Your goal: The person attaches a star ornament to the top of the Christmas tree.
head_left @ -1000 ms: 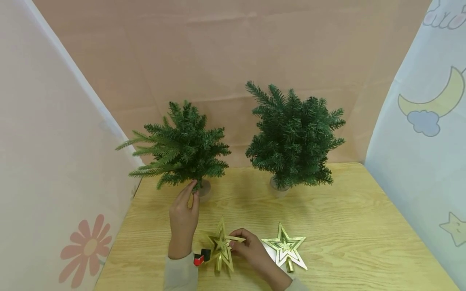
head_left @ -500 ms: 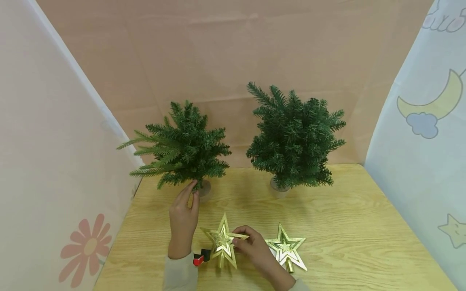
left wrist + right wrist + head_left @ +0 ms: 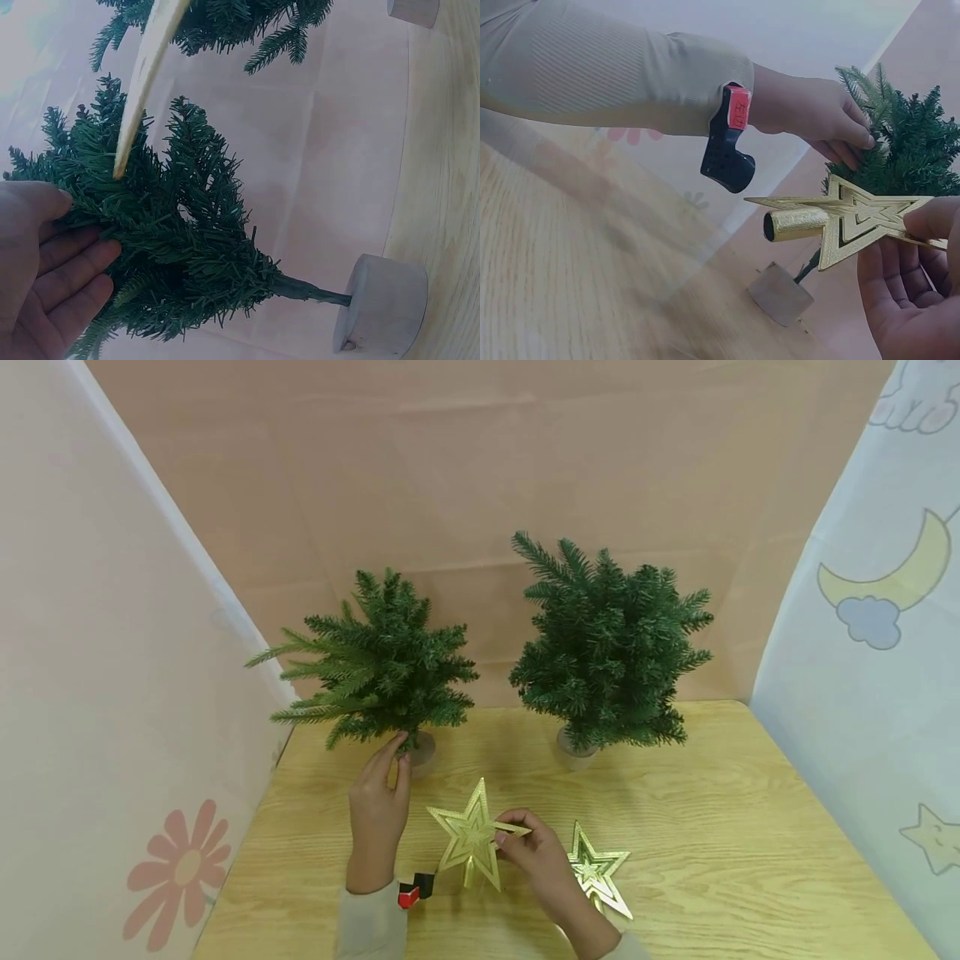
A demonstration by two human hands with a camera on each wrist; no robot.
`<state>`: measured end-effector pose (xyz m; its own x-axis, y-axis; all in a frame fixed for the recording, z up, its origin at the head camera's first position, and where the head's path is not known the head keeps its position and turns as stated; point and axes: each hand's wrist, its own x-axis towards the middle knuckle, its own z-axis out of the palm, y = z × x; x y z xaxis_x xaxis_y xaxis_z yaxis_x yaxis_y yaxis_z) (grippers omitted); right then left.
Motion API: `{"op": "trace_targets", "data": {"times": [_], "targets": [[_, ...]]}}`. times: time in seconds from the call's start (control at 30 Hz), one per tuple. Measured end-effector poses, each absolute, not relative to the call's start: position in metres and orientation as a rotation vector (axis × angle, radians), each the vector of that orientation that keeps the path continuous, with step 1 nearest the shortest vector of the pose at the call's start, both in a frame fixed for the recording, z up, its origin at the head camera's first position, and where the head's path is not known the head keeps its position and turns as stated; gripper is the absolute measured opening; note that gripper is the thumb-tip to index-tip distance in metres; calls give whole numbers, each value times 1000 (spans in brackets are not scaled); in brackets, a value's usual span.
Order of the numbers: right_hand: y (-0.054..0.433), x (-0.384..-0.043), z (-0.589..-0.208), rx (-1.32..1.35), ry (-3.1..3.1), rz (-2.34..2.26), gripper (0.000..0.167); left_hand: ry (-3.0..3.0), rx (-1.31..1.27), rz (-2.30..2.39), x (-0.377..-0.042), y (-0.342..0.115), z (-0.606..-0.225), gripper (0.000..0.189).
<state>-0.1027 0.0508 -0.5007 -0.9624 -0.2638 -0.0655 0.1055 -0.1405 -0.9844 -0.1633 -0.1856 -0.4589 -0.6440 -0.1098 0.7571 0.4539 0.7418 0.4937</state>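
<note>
My left hand [image 3: 378, 797] is at the front lower branches of a small artificial Christmas tree [image 3: 390, 660], its thumb and fingers around a sprig. In the left wrist view, needles partly cover the fingers of that hand [image 3: 56, 270]. My right hand [image 3: 543, 864] pinches one point of a gold star tree topper [image 3: 474, 833] between thumb and fingers. The topper is held above the table, its hollow tube [image 3: 799, 224] visible in the right wrist view. A second gold star topper [image 3: 596, 870] lies on the table, partly behind my right forearm.
Another artificial tree [image 3: 611, 652] stands at the back right on a round wooden base [image 3: 576, 750]. The left tree's wooden base [image 3: 780, 294] rests on the wood-grain table [image 3: 720, 827]. A pinkish cloth [image 3: 465, 468] hangs behind, with patterned cloths at both sides.
My right hand has raised the star topper and moved it forward and to the right, turning its face upward. My left hand has stayed at the left tree.
</note>
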Motion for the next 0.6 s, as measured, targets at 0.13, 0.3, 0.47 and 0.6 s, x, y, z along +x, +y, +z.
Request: {"op": "trace_targets", "data": {"times": [0.13,0.3,0.47,0.6], "targets": [[53,-104,-498,-165,1855,-2231,32,-2120,-258,-863,-163,-186,-458,30],[54,-104,-493,-171,1861,-2245,33,-2132,-247,-863,-163,-185,-457,34],[54,-104,-485,-176,1883,-2280,33,-2148,-232,-862,-162,-184,-457,34],[55,-106,-481,-198,1952,-2241,30,-2142,-240,-861,-162,-184,-457,32]]}}
